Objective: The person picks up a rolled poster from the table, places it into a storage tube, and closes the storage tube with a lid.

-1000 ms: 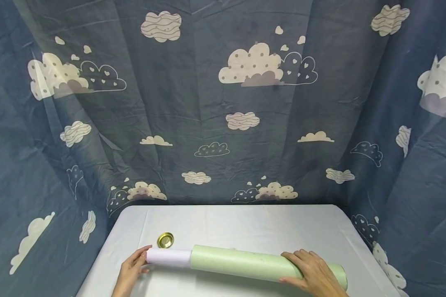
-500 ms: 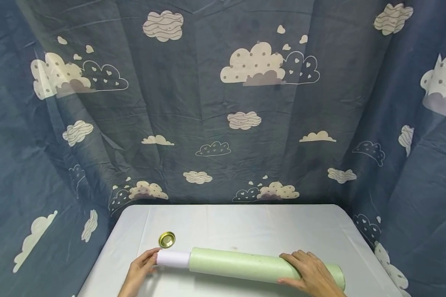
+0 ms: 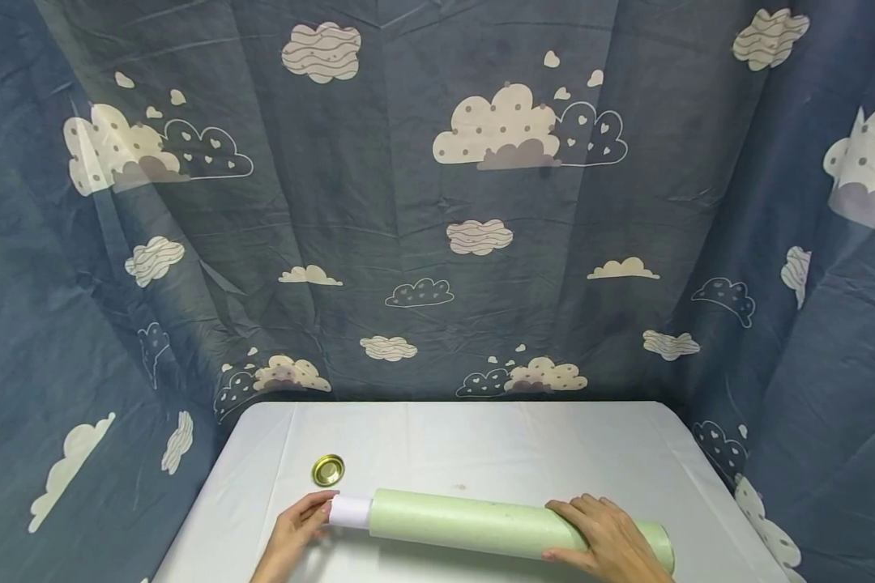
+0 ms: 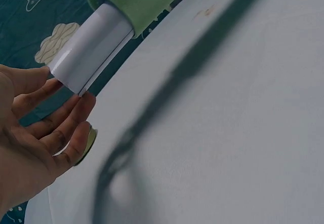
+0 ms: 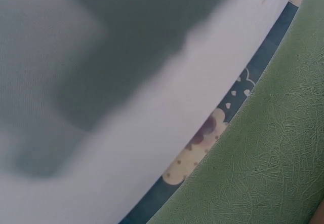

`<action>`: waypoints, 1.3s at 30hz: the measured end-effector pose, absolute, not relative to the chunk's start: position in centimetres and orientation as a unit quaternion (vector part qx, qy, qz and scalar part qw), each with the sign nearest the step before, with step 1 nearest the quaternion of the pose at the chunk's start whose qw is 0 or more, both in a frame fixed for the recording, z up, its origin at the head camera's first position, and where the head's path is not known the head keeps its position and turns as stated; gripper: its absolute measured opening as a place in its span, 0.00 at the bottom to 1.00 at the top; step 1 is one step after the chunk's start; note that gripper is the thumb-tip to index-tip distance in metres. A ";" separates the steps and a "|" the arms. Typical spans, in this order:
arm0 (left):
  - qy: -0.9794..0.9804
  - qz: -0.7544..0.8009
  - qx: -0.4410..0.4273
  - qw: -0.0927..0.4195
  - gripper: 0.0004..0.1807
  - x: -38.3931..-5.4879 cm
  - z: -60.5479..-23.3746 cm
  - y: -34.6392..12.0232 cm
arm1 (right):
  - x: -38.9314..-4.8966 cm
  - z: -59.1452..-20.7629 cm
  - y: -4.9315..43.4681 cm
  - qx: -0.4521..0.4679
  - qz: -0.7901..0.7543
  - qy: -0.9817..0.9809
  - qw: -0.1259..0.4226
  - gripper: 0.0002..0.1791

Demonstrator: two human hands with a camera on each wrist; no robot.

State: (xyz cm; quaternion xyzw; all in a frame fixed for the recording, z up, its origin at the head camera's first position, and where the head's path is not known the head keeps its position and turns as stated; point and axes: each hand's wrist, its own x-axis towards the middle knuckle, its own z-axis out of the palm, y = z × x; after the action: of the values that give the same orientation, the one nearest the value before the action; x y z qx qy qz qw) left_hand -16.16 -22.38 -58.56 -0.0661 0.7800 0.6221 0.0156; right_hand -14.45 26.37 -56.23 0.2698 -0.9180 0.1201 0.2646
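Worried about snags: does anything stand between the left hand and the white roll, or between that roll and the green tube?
Nothing visible. The left hand touches the white roll, which enters the green tube; the round gold item lies off to the far side.

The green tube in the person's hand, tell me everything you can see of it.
The green tube is a long, pale-green cylinder with a finely creased, leather-like surface; its exact material is unclear. It runs sideways across the head view, slanting slightly down toward the right, and appears raised above the white table, with a shadow below. The right hand grips it near its right end. A white roll sticks out of its open left end.
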 end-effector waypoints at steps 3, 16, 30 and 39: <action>0.777 0.627 -0.049 0.031 0.22 -16.1 -58.4 -21.9 | -14.5 -56.4 26.3 0.275 0.124 -0.915 0.270 0.32; 0.773 0.633 0.015 0.043 0.21 -16.0 -58.2 -20.8 | -14.6 -56.7 25.6 0.277 0.146 -0.912 0.266 0.33; 0.772 0.631 0.036 0.066 0.23 -15.7 -58.4 -20.6 | -14.4 -57.5 24.9 0.270 0.158 -0.916 0.251 0.30; 0.773 0.629 0.009 0.082 0.26 -15.7 -58.5 -20.7 | -14.6 -57.5 24.4 0.271 0.162 -0.914 0.255 0.30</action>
State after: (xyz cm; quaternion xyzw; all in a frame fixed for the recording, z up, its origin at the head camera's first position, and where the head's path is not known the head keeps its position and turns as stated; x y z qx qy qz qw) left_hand -15.67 -20.69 -58.46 0.0091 0.7728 0.6292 0.0824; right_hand -14.61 24.43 -57.54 0.2706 -0.9139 0.1623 0.2554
